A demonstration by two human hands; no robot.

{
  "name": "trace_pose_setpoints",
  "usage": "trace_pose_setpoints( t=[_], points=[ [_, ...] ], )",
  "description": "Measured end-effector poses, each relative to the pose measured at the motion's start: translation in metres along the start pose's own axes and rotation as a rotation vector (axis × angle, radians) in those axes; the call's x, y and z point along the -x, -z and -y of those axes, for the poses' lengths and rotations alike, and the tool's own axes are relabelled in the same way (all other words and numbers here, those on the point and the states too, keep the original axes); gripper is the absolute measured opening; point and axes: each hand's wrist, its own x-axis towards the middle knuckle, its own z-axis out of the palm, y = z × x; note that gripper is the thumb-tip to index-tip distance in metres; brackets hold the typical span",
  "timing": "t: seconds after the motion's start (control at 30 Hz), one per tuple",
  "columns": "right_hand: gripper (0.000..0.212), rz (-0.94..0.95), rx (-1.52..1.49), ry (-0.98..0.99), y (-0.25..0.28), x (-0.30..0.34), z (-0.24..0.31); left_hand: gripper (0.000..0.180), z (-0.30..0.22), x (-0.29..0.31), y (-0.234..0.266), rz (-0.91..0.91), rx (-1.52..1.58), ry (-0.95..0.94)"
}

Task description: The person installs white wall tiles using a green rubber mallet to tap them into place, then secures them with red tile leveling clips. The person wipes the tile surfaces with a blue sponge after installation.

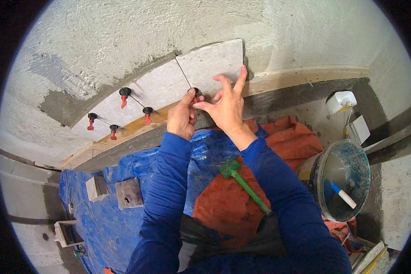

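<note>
Thumb and fingers of my left hand [181, 118] are closed on a black tile leveling clip with a red handle [194, 92], at the low end of a joint between two light grey tiles. My right hand [229, 112] is spread beside it. Its thumb reaches to the clip, while its fingertips rest on or near the lower right part of the rightmost tile [211, 61]. Farther left along the row, several more clips, such as the upper one [125, 95] and the lower one [148, 114], straddle the tile joints. My fingers partly hide the held clip.
A wooden batten [301, 80] runs under the tiles. Blue tarp [123, 176] and orange tarp [287, 141] cover the floor, with a green mallet [244, 182] on them. At right stands a bucket [322, 176] with a blue-and-white tool; a white container [341, 102] is beyond it.
</note>
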Motion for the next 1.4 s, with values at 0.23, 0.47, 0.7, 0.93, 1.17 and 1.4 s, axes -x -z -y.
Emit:
trace_pose_setpoints(
  t=[0.23,0.47,0.7,0.93,1.17,1.4],
  points=[
    [0.084,-0.014,-0.023,0.001,0.001,-0.002,0.001,0.025,-0.001,0.004,-0.012,-0.14,-0.077,-0.056],
    [0.079,0.022,-0.057,-0.014,0.003,-0.002,0.001,0.028,-0.001,0.009,-0.02,-0.262,-0.215,-0.2],
    [0.08,-0.001,-0.037,-0.012,0.001,-0.002,0.001,0.033,0.003,0.006,-0.021,-0.298,-0.348,-0.329],
    [0.08,-0.043,-0.102,0.006,-0.002,0.001,0.0,0.033,0.008,-0.001,-0.019,-0.393,-0.534,-0.454],
    [0.078,-0.205,0.107,0.175,-0.01,0.006,-0.002,0.035,0.004,0.007,-0.007,-0.254,-0.332,-0.3],
    [0.033,0.199,0.006,0.104,-0.011,0.005,-0.009,0.031,-0.003,0.014,-0.006,-0.157,-0.252,-0.191]
  ],
)
